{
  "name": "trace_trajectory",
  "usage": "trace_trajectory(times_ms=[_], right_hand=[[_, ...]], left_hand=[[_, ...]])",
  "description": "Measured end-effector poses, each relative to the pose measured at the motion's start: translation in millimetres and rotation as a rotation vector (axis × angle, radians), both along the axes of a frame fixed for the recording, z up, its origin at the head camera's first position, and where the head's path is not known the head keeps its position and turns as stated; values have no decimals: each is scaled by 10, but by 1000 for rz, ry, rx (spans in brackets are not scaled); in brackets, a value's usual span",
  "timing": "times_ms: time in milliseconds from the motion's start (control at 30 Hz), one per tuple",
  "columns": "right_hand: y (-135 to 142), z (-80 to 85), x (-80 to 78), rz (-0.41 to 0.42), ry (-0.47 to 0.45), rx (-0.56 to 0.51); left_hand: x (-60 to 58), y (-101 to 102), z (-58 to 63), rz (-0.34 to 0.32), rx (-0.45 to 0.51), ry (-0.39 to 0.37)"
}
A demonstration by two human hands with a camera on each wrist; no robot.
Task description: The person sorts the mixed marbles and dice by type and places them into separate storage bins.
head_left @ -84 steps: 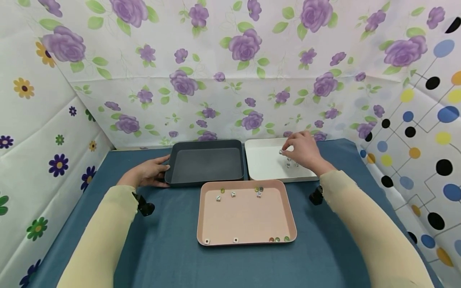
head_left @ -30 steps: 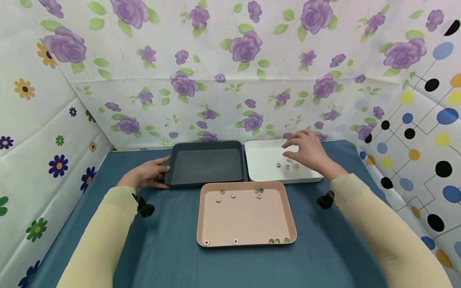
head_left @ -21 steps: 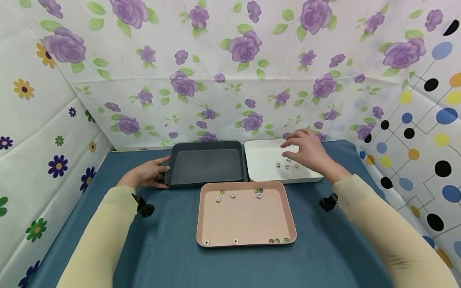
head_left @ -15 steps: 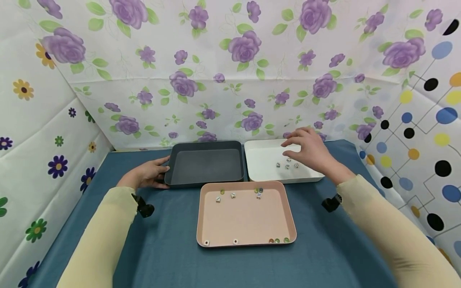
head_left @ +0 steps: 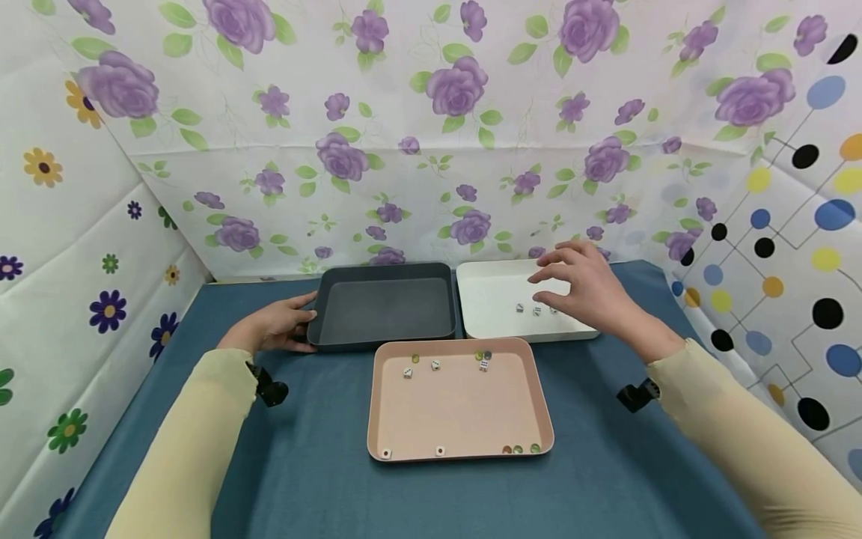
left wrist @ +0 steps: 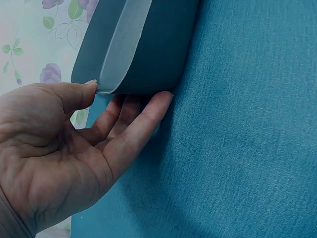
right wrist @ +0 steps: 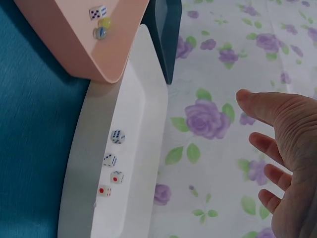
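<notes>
My left hand (head_left: 272, 327) holds the left end of a dark grey tray (head_left: 387, 342), its thumb on the rim and its fingers low against the wall in the left wrist view. Over the right part of a white tray (head_left: 488, 281) hovers my right hand (head_left: 595, 290), fingers spread and loosely bent with nothing between them. Several white dice lie in that tray, among them one with blue pips (right wrist: 118, 137) and one with a red pip (right wrist: 117, 177). In the head view the right hand partly covers the dice.
A pink tray (head_left: 461, 404) stands in front of the other two. Dice, such as one near its front left corner (head_left: 386, 454), and glass marbles (head_left: 518, 450) lie inside it. Behind the blue tablecloth (head_left: 310, 449) hangs a flowered curtain (head_left: 417, 195).
The right hand has let go of a die, which now lies with the others in the white tray. It has then drawn back slightly to the right, fingers spread. The left hand has stayed put.
</notes>
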State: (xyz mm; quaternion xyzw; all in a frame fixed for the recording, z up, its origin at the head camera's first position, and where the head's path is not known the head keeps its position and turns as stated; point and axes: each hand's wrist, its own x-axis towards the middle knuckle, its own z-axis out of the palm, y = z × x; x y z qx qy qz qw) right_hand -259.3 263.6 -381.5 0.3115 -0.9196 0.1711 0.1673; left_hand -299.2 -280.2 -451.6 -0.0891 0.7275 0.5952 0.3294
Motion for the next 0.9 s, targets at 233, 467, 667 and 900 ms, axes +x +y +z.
trace_trajectory(times_ms=[233, 467, 667, 900], right_hand=[[-64, 26, 84, 81, 71, -14], [-185, 42, 164, 163, 101, -28], [-282, 42, 260, 199, 106, -13], [-369, 27, 372, 221, 48, 4]], left_hand=[[-3, -10, -2, -3, 2, -1], [10, -15, 16, -5, -6, 0], [-1, -19, 5, -9, 3, 0], [4, -10, 8, -10, 0, 0]])
